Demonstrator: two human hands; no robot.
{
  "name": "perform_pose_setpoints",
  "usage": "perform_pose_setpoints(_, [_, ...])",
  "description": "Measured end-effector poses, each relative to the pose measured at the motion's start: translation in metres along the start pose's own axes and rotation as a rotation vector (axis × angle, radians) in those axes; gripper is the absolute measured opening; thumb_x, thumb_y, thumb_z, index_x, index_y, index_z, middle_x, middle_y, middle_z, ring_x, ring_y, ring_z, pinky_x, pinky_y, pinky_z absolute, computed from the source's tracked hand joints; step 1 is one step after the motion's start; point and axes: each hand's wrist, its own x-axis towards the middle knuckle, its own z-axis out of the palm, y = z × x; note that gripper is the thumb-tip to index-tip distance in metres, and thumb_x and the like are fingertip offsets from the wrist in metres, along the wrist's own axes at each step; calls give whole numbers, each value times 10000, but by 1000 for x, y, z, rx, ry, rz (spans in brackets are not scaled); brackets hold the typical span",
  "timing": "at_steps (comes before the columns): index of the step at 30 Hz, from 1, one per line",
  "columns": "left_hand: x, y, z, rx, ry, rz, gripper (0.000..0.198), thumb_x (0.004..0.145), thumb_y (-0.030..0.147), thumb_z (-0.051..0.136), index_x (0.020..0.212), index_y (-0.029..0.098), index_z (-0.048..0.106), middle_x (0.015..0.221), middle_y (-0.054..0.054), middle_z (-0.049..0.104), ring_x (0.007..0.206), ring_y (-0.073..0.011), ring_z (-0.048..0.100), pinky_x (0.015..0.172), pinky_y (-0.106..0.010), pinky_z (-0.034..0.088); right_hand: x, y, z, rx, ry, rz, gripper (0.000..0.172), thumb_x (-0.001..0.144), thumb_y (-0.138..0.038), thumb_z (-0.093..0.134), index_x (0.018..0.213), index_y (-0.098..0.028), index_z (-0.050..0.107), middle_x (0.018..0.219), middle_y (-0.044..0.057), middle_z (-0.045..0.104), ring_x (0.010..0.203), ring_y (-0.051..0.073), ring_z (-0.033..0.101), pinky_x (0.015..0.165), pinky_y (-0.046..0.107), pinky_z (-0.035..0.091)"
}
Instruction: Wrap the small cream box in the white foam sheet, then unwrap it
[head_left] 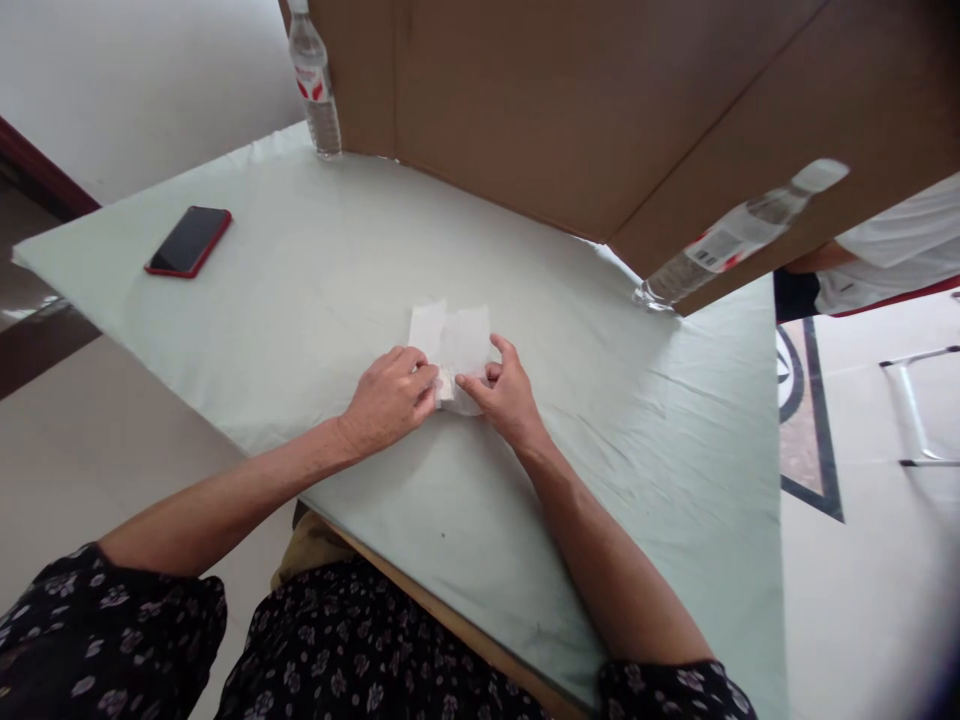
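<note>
A thin white sheet point(466, 335), which looks like tissue or soft paper, lies on the table in front of me with its far edge uneven. At its near left side my left hand point(394, 393) pinches it, thumb and fingertips together. My right hand point(510, 395) is at the sheet's right side, thumb on its near part and fingers bent around the edge. Between the two thumbs shows a small off-white folded piece point(445, 386); I cannot tell whether it is part of the sheet.
A pale green cloth covers the table point(322, 270). A phone point(189, 241) in a red case lies at the left. Two clear bottles, one left point(315, 85) and one right point(739, 235), stand against a brown cardboard panel point(510, 100). Another person's sleeve point(900, 235) shows at the right.
</note>
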Motion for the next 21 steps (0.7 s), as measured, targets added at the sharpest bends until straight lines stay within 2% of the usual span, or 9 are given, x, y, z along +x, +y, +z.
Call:
perform_pose_setpoints(3, [1, -2, 0, 9, 0, 3, 152, 905, 180, 565, 915, 161, 715, 1009, -108, 646, 877, -212, 563, 777, -325, 473, -2, -9, 6, 57, 40, -47, 786, 784, -342, 637, 1493, -138, 364, 645, -57, 547, 648, 189, 556, 650, 346, 496])
perform_pose_setpoints(10, [2, -5, -1, -103, -91, -118, 172, 905, 250, 583, 973, 203, 734, 908, -60, 541, 804, -173, 523, 648, -262, 433, -4, -26, 16, 247, 20, -13, 759, 786, -393, 652, 1470, -170, 410, 752, -30, 617, 636, 160, 581, 597, 318, 508])
perform_pose_setpoints(17, [4, -7, 1, -234, -109, -136, 188, 883, 226, 577, 990, 183, 725, 918, -58, 559, 788, -162, 541, 685, -270, 455, -8, -28, 17, 310, 5, 14, 762, 789, -441, 661, 1449, -144, 422, 791, -18, 625, 573, 125, 556, 513, 271, 483])
perform_pose_setpoints(21, [7, -8, 0, -299, -175, -134, 161, 886, 200, 549, 921, 175, 704, 833, -43, 564, 722, -155, 543, 692, -275, 458, -7, -29, 20, 275, 11, -36, 697, 808, -421, 653, 1416, -133, 470, 808, 2, 665, 616, 134, 594, 585, 283, 517])
